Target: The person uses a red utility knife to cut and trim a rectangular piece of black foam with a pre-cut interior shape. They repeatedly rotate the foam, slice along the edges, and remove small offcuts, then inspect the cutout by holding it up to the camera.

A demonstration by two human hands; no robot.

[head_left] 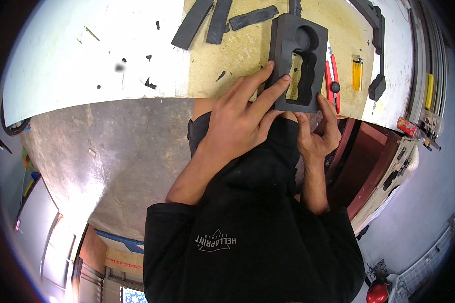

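A thick black foam block (283, 55) stands tilted at the table's near edge. It has a round recess near its far end and a wavy-sided cutout through which the yellow board shows. My left hand (242, 113) lies along the block's left side, two fingertips pressed on its edge and face, the thumb near its lower edge. My right hand (318, 129) grips the block's lower right corner between thumb and fingers. Just right of the block lies a red utility knife (332, 83) with a black knob, and further right a yellow lighter (357, 73).
Black foam strips (193, 22) lie at the far side of the yellow board (207, 76). Small black scraps (150, 84) dot the white tabletop (111, 35) on the left. A long black foam piece (377, 86) runs along the right. Metal bars (435, 60) stand beyond the table's right edge.
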